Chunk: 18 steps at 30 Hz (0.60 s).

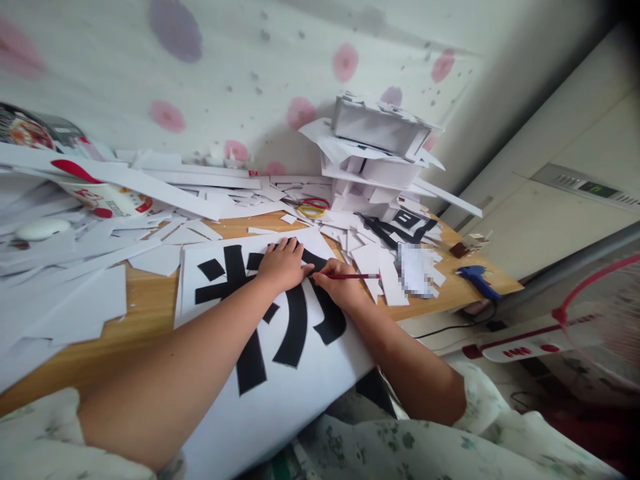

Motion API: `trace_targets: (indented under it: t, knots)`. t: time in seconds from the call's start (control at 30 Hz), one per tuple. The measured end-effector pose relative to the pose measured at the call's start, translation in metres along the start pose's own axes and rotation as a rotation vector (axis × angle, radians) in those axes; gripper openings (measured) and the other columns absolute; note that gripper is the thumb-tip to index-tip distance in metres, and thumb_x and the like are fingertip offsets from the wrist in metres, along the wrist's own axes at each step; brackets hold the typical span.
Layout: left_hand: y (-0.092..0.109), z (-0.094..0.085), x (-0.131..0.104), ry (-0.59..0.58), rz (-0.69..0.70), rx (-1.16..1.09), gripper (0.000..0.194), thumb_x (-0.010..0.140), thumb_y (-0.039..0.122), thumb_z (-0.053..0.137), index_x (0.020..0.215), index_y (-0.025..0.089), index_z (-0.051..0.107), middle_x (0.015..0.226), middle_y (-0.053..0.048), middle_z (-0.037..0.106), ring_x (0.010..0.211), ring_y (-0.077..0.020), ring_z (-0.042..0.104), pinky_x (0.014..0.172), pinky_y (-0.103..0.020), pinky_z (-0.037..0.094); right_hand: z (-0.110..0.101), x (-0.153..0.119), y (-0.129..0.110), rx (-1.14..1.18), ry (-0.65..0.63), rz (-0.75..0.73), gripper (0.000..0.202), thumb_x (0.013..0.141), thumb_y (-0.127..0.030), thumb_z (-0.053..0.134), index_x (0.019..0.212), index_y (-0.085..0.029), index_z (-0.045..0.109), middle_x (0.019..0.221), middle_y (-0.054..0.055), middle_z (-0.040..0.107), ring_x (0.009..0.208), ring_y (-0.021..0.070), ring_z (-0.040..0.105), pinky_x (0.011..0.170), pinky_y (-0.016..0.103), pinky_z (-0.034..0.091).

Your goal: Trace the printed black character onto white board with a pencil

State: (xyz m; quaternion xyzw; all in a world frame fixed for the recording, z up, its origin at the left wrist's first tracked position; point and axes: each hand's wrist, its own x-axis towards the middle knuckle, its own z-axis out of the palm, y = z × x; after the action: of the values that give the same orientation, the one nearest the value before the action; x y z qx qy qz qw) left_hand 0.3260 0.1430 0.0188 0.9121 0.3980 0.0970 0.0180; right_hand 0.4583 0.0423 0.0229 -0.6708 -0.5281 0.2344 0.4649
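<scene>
A large white board [215,427] lies across the table's front edge. On it rests a big black cut-out character [293,327] made of thick strokes. My left hand [284,263] presses on its upper part, fingers spread out flat. Just to the right, my right hand [340,283] pinches a dark red pencil [357,276]. The pencil points left, its writing end close to my left thumb and the edge of a black stroke. My fingers hide the tip. The black diamond-shaped stroke [211,269] lies at the character's upper left.
White board offcuts [90,300] pile up on the left and back of the wooden table [150,300]. Scissors [314,207] lie behind the board. A stacked white box structure [380,133], blue glue gun [477,280] and paper cup [110,200] stand around. A fan [605,327] is at right.
</scene>
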Motion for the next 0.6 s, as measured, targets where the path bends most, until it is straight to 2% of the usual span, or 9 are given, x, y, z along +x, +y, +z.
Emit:
trace_targets:
  t: [0.4, 0.6]
  knots:
    - [0.0015, -0.001, -0.0009, -0.025, -0.011, 0.01, 0.077, 0.084, 0.068, 0.045, 0.14, 0.015, 0.043, 0.152, -0.017, 0.036, 0.141, -0.0345, 0.028, 0.11, -0.051, 0.024, -0.0034, -0.0029, -0.002, 0.004, -0.027, -0.038, 0.015, 0.064, -0.022, 0.056, 0.053, -0.022, 0.047, 0.051, -0.003, 0.052, 0.05, 0.0124, 0.044, 0.047, 0.025, 0.031]
    - [0.0026, -0.0023, -0.0008, -0.033, -0.014, 0.012, 0.082, 0.08, 0.071, 0.047, 0.139, 0.013, 0.043, 0.152, -0.018, 0.036, 0.14, -0.0345, 0.027, 0.111, -0.05, 0.024, -0.0048, -0.004, -0.0012, 0.044, -0.044, -0.038, 0.016, 0.062, -0.022, 0.055, 0.051, -0.022, 0.043, 0.048, -0.004, 0.047, 0.048, 0.0112, 0.041, 0.045, 0.024, 0.028]
